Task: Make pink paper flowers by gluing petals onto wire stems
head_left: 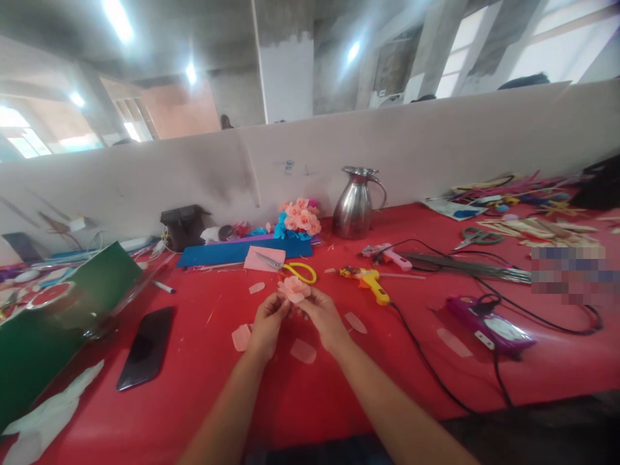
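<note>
**A light grip on the pink paper flower (294, 290)**

Nearest us on the red bench (300, 413), a loose pink petal (303, 351) lies between our forearms, with another pale piece (241, 337) beside our left wrist. Our left hand (268, 316) and right hand (325, 316) meet just beyond, both grasping the flower low down, bloom upward, above the bench. We judge that thin paper creases easily, so we do best to pinch only the base, turn it with the fingertips and press layers gently, leaving the outer edges free. The finest fingertip contacts are hidden from us.

Just past the flower, yellow-handled scissors (300, 272) lie with their blades over a folded pink sheet (259, 258); the yellow glue gun (371, 281) rests to the right, within easy reach.

Farther back stand two containers: a black case (183, 227) and a stainless-steel jug (355, 205). We cannot tell what either holds.
</note>
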### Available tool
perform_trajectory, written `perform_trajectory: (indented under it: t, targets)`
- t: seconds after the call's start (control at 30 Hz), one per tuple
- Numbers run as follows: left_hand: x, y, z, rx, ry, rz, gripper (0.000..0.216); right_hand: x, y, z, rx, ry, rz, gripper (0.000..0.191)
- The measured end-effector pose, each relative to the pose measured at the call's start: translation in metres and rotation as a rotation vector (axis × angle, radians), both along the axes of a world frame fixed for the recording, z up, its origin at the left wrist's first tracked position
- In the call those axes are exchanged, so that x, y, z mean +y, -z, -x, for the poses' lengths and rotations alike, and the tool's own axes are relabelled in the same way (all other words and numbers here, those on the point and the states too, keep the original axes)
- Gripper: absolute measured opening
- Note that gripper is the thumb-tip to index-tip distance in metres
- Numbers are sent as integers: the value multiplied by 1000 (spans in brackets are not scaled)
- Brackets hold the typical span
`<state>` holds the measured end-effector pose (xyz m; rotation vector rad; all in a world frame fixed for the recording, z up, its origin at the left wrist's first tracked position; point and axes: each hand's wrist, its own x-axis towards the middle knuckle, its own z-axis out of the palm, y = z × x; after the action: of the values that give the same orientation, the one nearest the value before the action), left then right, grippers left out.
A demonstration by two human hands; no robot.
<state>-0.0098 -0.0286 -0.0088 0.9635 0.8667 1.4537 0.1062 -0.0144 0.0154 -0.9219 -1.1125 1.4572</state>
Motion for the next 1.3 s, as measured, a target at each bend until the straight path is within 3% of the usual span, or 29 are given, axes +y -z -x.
perform_trajectory:
  t: [1.3]
  targets:
    - [0,0,3,-35,-130,63,14,-3,0,1,-35,17,-53,19]
